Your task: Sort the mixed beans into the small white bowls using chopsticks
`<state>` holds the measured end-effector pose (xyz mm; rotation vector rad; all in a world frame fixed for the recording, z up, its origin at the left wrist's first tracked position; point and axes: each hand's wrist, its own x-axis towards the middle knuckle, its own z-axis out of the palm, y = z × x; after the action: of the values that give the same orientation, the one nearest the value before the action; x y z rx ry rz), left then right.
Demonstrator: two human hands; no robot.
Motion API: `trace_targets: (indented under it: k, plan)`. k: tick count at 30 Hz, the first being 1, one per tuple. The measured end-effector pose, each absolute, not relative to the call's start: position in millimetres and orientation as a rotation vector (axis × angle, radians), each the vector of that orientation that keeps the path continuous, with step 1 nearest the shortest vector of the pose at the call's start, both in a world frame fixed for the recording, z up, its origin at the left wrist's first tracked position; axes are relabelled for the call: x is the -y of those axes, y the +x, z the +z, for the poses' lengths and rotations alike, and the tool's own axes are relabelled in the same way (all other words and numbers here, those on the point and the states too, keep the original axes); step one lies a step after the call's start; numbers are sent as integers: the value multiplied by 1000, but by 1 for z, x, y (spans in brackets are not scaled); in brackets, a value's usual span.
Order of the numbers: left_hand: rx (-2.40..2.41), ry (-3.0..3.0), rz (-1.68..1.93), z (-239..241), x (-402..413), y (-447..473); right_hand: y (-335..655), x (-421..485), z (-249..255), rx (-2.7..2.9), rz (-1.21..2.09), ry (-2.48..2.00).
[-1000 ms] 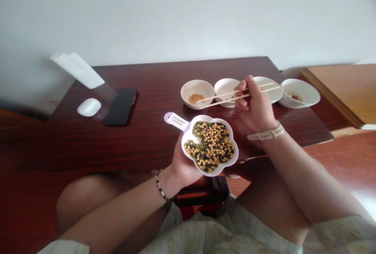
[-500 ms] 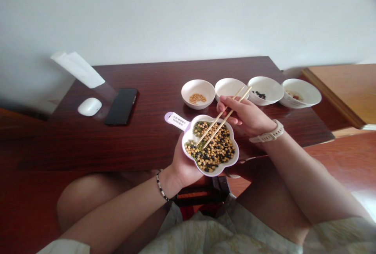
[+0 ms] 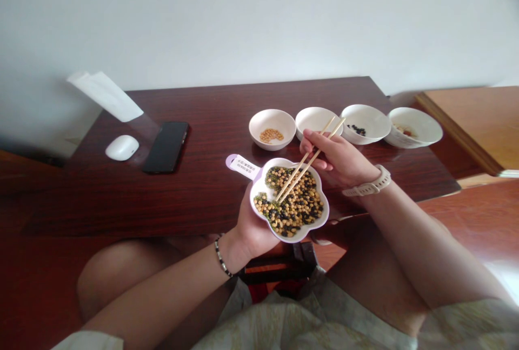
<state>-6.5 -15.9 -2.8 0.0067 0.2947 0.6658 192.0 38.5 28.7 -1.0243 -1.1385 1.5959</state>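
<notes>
My left hand (image 3: pixel 253 228) grips a white flower-shaped dish (image 3: pixel 259 214) from below, at the table's near edge. The dish is filled with mixed yellow, green and black beans (image 3: pixel 295 204). A white tag on a purple handle (image 3: pixel 242 166) sticks out at its upper left. My right hand (image 3: pixel 340 158) is closed around a pair of wooden chopsticks (image 3: pixel 302 167), whose tips point down into the beans near the dish's middle. A pale watch band (image 3: pixel 367 187) circles my right wrist.
Several small white bowls stand in a row behind the dish: one with yellow beans (image 3: pixel 272 128), one that looks empty (image 3: pixel 314 119), one with black beans (image 3: pixel 365 121), one with reddish bits (image 3: pixel 413 127). A black phone (image 3: pixel 166 146), a white mouse (image 3: pixel 121 147) and a white packet (image 3: pixel 107 96) lie at left.
My right hand swung the chopsticks from the yellow-bean bowl back and down into the flower dish; their tips have since closed together in the beans. The left hand and dish stayed put.
</notes>
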Motion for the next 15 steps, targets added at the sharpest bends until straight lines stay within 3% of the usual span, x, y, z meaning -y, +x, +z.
trace_targets:
  k: [15]
  plan:
    - [-256,32,655,-6,16,-9,193,-40,29,1076,1651,-980]
